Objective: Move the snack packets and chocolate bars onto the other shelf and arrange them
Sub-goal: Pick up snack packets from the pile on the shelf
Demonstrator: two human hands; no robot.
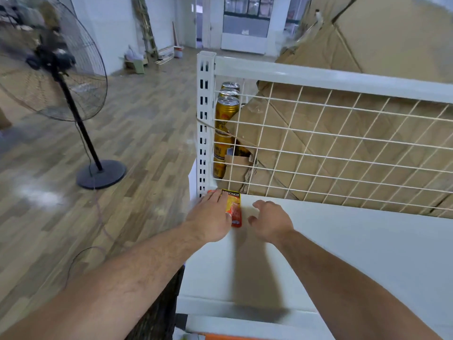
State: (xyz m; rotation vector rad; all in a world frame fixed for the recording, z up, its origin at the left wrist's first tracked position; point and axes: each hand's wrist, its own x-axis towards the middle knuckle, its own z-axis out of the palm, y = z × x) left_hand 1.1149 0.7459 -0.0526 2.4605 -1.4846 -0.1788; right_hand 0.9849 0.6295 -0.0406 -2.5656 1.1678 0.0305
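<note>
packet squared into the shelf's back corner

the left hand lies flat over an orange and yellow snack packet, fingers fairly straight and pressing down rather than wrapped round it. the packet lies on the white shelf at its 11 o'clock corner, lengthwise front to back, its far end against the wire mesh beside the upright post. that corner likely serves as a stop, so a row can start flush and run toward 3 o'clock. an orange edge shows under the fingertips; whether it is a second packet i cannot tell.

the right hand hovers at the packet's 3 o'clock, just beside it, released, fingers loosely curled and holding nothing, probably ready to nudge the long edge straight.

at the packet's 12 o'clock, behind the mesh, gold cans stand stacked next to cardboard. a fan stands at 10 o'clock.
</note>
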